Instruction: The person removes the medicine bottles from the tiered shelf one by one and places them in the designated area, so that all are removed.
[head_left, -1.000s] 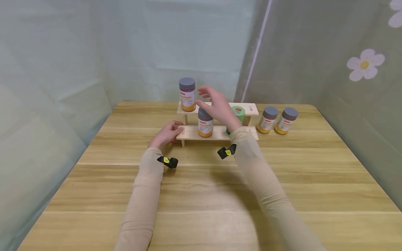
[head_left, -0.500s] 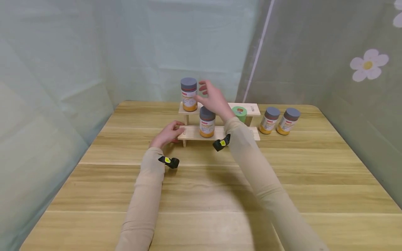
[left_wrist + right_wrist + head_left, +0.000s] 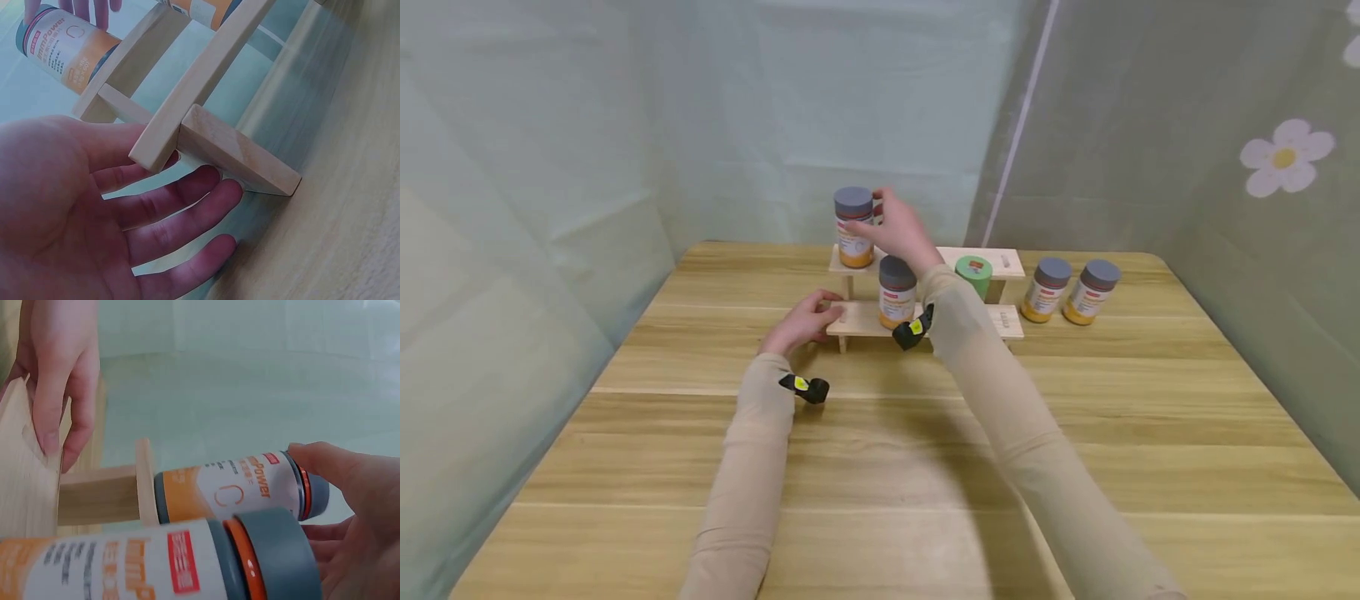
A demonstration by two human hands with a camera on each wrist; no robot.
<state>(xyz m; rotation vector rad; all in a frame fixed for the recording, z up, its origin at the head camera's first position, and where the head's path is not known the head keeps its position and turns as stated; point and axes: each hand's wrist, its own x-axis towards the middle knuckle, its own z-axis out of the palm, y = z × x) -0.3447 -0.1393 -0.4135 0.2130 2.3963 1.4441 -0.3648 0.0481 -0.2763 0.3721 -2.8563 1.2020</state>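
Note:
My left hand (image 3: 803, 323) grips the left end of a two-tier wooden rack (image 3: 853, 323); its thumb lies on the lower board, with fingers below, spread in the left wrist view. My right hand (image 3: 898, 231) holds a supplement bottle (image 3: 852, 250) standing upright on the upper tier's left end. In the right wrist view, the thumb lies at the neck of that bottle (image 3: 231, 487), below the grey cap, and the other fingers are partly hidden behind it. A second bottle (image 3: 896, 304) stands on the lower tier, under my right hand.
A green round container (image 3: 974, 271) is at the rack's right part, partly behind my right sleeve. Two more bottles, one nearer (image 3: 1045, 292) and one farther right (image 3: 1091, 293), stand on the wooden table (image 3: 850, 467). Curtains (image 3: 722, 125) hang behind.
My right hand has moved left from beside the upper bottle and closed its thumb and fingers on it. The left hand keeps its place on the rack.

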